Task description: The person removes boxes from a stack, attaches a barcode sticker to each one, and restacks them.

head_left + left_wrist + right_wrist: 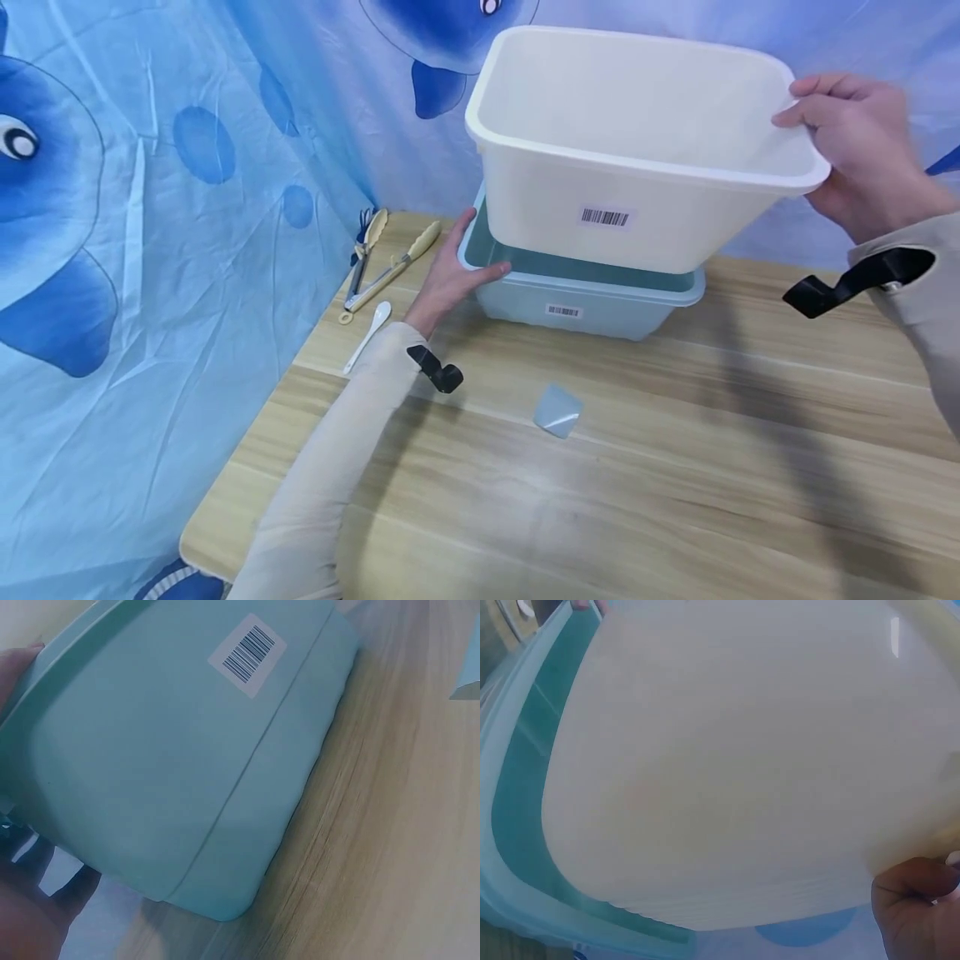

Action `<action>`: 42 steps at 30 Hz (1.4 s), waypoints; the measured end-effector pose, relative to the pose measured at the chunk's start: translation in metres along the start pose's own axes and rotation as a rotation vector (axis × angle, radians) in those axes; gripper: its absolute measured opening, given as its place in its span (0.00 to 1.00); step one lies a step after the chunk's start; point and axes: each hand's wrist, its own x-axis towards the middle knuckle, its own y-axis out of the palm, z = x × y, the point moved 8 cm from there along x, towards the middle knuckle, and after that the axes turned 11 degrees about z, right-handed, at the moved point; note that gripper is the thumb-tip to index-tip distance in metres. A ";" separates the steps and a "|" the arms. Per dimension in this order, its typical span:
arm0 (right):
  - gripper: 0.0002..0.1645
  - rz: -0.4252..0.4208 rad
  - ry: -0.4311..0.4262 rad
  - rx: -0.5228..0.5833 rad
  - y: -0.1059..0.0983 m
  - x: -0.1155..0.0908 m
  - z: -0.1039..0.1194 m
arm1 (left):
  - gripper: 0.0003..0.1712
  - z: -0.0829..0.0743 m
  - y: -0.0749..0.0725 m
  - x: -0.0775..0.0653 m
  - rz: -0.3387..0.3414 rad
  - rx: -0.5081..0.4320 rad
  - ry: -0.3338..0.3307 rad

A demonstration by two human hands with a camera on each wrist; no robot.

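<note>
A white plastic storage bin (536, 196) with a barcode label hangs tilted, its lower part inside the rim of a light blue-green bin (517, 302) on the table. My right hand (866, 146) grips the white bin's right rim, thumb on the inner side. At the blue-green bin's left end, my left hand (450, 275) holds the corner, the thumb over the front rim and the fingers along the end wall. The left wrist view shows that bin's barcode label (247, 654). In the right wrist view, the white bin's wall (727, 765) hides most of the blue-green bin's inside.
Left of the bins lie tongs (397, 267) with pale tips, another pale-tipped utensil (372, 229) and a white spoon (369, 335). A small bluish translucent piece (558, 411) lies on the wooden table (637, 500). Blue patterned cloth (187, 250) hangs at the left and back.
</note>
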 end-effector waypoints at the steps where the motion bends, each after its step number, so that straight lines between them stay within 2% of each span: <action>1: 0.12 0.001 0.015 0.013 0.001 0.001 -0.003 | 0.60 0.000 0.001 0.000 0.001 0.000 -0.004; 5: 0.12 -0.001 0.065 0.046 -0.001 0.002 -0.016 | 0.60 0.001 0.003 -0.001 0.006 -0.002 0.002; 11: 0.12 0.022 0.084 0.073 -0.001 0.003 -0.034 | 0.59 -0.001 0.003 0.000 0.007 -0.042 0.030; 17: 0.13 0.020 0.101 -0.012 -0.002 0.000 -0.050 | 0.59 -0.002 0.005 0.001 0.010 -0.035 0.057; 23: 0.15 0.052 0.118 -0.057 0.008 -0.004 -0.066 | 0.56 -0.002 0.006 -0.003 0.020 -0.107 0.117; 28: 0.16 0.076 0.124 -0.034 0.019 0.002 -0.076 | 0.54 -0.003 0.000 -0.008 -0.005 -0.108 0.115; 34: 0.14 0.068 0.133 -0.093 0.022 0.004 -0.085 | 0.51 0.002 -0.001 -0.010 -0.013 -0.086 0.083; 42: 0.14 0.061 0.157 -0.166 0.019 0.003 -0.092 | 0.51 -0.001 0.000 -0.007 0.007 -0.130 0.123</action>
